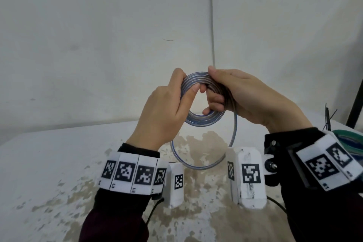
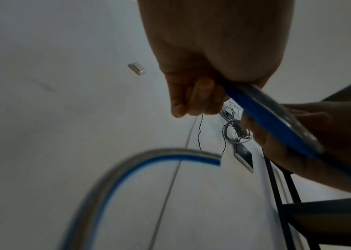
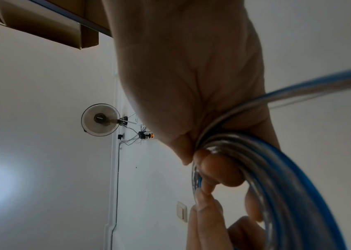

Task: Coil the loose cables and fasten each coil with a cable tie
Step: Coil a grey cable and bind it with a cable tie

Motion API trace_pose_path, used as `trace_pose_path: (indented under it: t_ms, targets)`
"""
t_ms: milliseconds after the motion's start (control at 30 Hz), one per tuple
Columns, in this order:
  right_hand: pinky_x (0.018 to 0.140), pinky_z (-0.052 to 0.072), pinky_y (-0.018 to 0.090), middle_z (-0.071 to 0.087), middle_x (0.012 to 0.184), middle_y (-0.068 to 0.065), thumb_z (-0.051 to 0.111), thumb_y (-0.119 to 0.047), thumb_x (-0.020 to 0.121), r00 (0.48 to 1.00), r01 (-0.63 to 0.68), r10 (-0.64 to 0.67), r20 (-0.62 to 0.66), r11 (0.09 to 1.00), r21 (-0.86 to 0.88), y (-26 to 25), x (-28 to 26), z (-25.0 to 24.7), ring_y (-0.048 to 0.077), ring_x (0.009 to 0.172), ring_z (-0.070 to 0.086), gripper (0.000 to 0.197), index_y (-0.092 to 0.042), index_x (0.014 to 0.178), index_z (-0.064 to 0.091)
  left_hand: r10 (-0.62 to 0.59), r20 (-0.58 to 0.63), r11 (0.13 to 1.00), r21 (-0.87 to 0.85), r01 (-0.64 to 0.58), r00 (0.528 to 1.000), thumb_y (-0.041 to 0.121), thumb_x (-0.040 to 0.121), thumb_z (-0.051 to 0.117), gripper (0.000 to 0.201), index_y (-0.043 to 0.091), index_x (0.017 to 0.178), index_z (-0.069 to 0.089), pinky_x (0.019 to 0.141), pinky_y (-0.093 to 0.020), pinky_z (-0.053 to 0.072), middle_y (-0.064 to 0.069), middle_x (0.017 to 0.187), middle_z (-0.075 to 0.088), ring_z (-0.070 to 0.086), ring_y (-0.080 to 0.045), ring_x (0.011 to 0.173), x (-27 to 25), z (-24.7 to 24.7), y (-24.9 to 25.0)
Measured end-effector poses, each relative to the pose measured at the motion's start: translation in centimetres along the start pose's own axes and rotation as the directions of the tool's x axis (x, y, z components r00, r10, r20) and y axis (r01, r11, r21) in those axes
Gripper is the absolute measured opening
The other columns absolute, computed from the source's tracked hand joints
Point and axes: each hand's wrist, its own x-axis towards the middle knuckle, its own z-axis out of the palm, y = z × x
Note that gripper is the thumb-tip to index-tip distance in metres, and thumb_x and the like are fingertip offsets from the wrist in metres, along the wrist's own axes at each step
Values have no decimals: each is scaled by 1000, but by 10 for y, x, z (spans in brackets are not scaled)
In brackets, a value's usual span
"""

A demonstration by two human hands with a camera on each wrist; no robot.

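Note:
A clear cable with a blue stripe is wound into a small coil held upright above the table. My left hand grips the coil's left side, thumb across the front. My right hand grips the right side, fingers curled through the ring. One loose turn of the cable hangs below the coil in a wide loop. In the left wrist view the cable's free end curves up under the hand. In the right wrist view the stacked turns run through my right fingers.
The white table has worn brown patches in front of me. At the right edge lie a green coil and thin black cable ties. A white wall stands close behind, with a thin cord running down it.

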Motion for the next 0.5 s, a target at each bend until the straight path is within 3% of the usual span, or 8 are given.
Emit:
trace_pose_path:
  t_ms: [100, 233, 300, 400, 500]
  targets:
    - [73, 55, 40, 55, 58, 5, 31, -31, 103, 997, 5, -3, -71, 1000, 25, 1, 4, 0, 20, 53, 56, 45, -3, 85, 61, -59, -80, 997, -44, 56, 995, 35, 98, 37, 27, 11, 88, 40, 46, -31, 27, 7, 51, 34, 34, -13, 44, 0, 3, -3]
    - [72, 57, 28, 67, 72, 7, 29, -30, 104, 997, 12, -4, -75, 994, 107, 3, 5, 3, 20, 72, 68, 44, -5, 95, 64, -165, -219, 986, -51, 157, 962, 30, 101, 38, 25, 10, 85, 39, 46, -29, 24, 8, 51, 33, 36, -11, 46, 3, 4, -6]
    - [73, 56, 28, 68, 74, 8, 27, -30, 104, 999, 18, -9, -52, 984, 174, 7, 8, 9, 20, 76, 68, 45, -5, 96, 64, -204, -278, 979, -57, 195, 939, 29, 101, 38, 26, 9, 84, 38, 48, -29, 23, 8, 52, 33, 37, -11, 47, 4, 5, -6]
    - [76, 53, 28, 60, 62, 4, 26, -32, 104, 998, 31, -16, -63, 971, 235, 11, 12, 16, 19, 73, 66, 44, -7, 90, 60, -233, -328, 973, -71, 222, 916, 32, 100, 38, 28, 10, 84, 38, 49, -30, 23, 8, 52, 35, 39, -8, 48, 3, 8, -4]
    - [81, 44, 34, 41, 50, -3, 27, -30, 104, 992, 71, -46, -119, 973, 221, 11, 13, 13, 16, 58, 56, 41, -8, 82, 52, -225, -263, 974, -86, 210, 938, 40, 96, 42, 31, 11, 84, 40, 51, -37, 35, 6, 53, 40, 46, -8, 50, 3, 8, -3]
